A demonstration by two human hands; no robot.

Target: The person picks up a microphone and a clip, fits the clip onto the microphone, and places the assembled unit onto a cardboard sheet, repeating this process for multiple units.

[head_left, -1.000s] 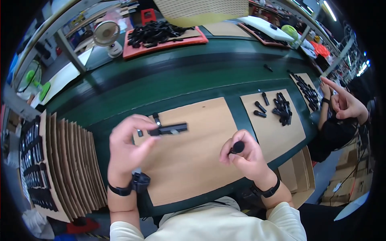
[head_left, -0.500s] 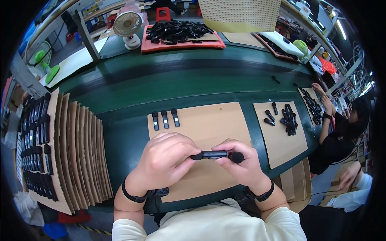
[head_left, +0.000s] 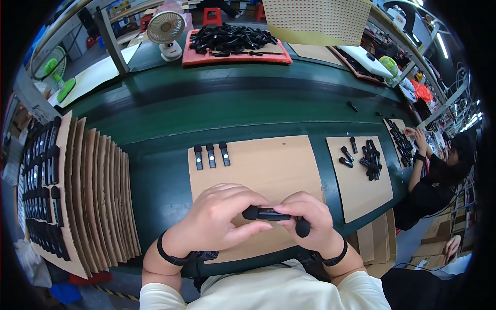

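A small black microphone (head_left: 273, 214) with a rounded foam head lies level above the cardboard sheet. My right hand (head_left: 312, 214) pinches its right end between thumb and fingers. A second black foam head (head_left: 303, 227) sticks out below the right fingers; the rest of that piece is hidden in the hand. My left hand (head_left: 219, 214) is around the first microphone's foam head, its thumb and index finger spread apart; whether its hidden fingers touch the head cannot be seen. Beyond the hands, three similar microphones (head_left: 211, 155) lie side by side on the cardboard sheet (head_left: 268, 160).
Upright cardboard layers (head_left: 106, 201) stand at left, beside rows of microphones (head_left: 44, 191). On the right, loose microphones (head_left: 371, 159) lie on another cardboard sheet (head_left: 356, 199). A heaped red tray (head_left: 237, 59) and a fan (head_left: 166, 33) sit at the back. A co-worker (head_left: 439, 173) works at far right.
My left thumb and index finger have spread from the foam head. Both hands and the microphone have moved slightly nearer to me, and the second foam head has tilted downward in my right hand.
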